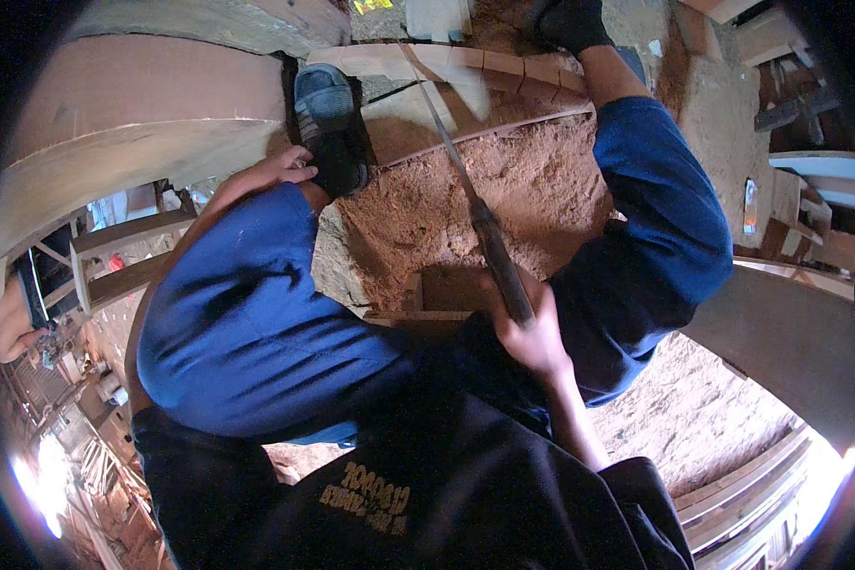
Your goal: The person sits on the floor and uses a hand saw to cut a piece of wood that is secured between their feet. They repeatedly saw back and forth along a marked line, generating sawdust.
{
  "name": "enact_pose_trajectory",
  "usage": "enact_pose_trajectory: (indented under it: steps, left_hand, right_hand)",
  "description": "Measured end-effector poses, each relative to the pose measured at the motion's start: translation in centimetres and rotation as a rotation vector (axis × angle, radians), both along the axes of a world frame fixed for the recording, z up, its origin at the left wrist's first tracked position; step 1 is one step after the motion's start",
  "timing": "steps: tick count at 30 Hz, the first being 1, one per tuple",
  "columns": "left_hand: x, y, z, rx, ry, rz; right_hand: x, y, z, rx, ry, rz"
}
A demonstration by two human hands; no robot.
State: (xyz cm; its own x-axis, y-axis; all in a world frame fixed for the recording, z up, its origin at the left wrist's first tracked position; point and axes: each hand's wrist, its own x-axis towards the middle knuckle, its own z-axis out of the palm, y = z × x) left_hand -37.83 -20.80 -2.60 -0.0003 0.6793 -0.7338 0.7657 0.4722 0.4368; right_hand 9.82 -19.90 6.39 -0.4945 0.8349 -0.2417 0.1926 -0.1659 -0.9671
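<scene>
My right hand (526, 323) grips the dark handle of a long, narrow saw (497, 255), whose blade runs forward to a curved wooden piece (532, 81) marked by several crosswise cuts. That piece lies along a wooden board (394, 128) between my feet. My left foot, in a dark slipper (324, 103), is beside the board's left end. My left hand (290, 166) is beside that foot with its fingers curled; what they hold, if anything, is hidden. My right foot (573, 24) is at the far end of the curved piece, at the top.
Sawdust (475, 161) covers the ground beneath the board. A large curved wooden panel (142, 85) stands at upper left, above a small wooden frame (128, 244). Another person's bare arm (9, 328) shows at the far left. A grey panel (779, 332) and stacked planks (741, 494) are on the right.
</scene>
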Motion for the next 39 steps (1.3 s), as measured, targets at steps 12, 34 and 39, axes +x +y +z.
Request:
enact_pose_trajectory:
  steps: [12, 34, 39]
  left_hand:
    - [-0.7, 0.4, -0.9, 0.038, -0.033, -0.085]
    - [-0.3, -1.0, 0.0, 0.065, -0.028, -0.033]
    - [1.9, 1.6, 5.0, -0.057, -0.051, 0.041]
  right_hand:
    - [0.2, 1.2, -0.3, -0.115, -0.067, 0.019]
    - [1.5, -0.1, 1.4, -0.051, -0.070, 0.032]
    - [-1.1, 1.9, 0.8, -0.226, -0.091, 0.040]
